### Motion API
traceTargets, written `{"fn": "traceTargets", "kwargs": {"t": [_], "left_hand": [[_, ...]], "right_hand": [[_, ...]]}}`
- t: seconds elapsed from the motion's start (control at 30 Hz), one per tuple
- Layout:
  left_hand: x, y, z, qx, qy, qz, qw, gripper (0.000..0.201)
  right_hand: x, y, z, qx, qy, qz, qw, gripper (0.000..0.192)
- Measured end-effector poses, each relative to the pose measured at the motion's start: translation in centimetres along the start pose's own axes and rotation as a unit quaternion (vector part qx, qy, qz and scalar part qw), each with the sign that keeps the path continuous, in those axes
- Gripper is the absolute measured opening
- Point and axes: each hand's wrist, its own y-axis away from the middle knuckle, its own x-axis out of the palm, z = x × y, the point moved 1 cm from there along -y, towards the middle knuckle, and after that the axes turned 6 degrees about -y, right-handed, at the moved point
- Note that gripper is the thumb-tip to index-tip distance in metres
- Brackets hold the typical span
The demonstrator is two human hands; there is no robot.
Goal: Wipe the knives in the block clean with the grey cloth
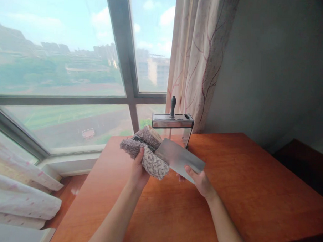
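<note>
From my remote post, my right hand point(201, 180) pinches the cleaver point(179, 158) by its blade while my left hand point(140, 171) clamps the cloth point(154, 165) against its handle, the two already together, what remains unclear, all before the knife stand point(164, 124).

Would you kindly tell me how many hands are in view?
2: the left hand grips the fuzzy cloth, and the right hand holds one end of the flat metal blade. Some fingers are hidden.
</note>
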Motion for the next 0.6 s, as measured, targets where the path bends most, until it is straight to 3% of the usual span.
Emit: {"fn": "traceTargets", "kwargs": {"t": [0.23,0.43,0.6], "left_hand": [[0.0,-0.4,0.0,0.052,-0.012,-0.003,0.999,0.039],[-0.3,-0.9,0.1,0.109,-0.038,-0.035,0.993,0.035],[-0.2,-0.8,0.2,0.118,-0.051,-0.047,0.991,0.035]], "right_hand": [[-0.2,-0.2,-0.5,-0.015,-0.017,-0.044,0.999,0.028],[-0.8,-0.5,-1.8,-0.053,0.055,-0.049,0.996,0.025],[-0.5,-0.6,-1.6,-0.048,0.018,-0.058,0.997,0.026]]}}
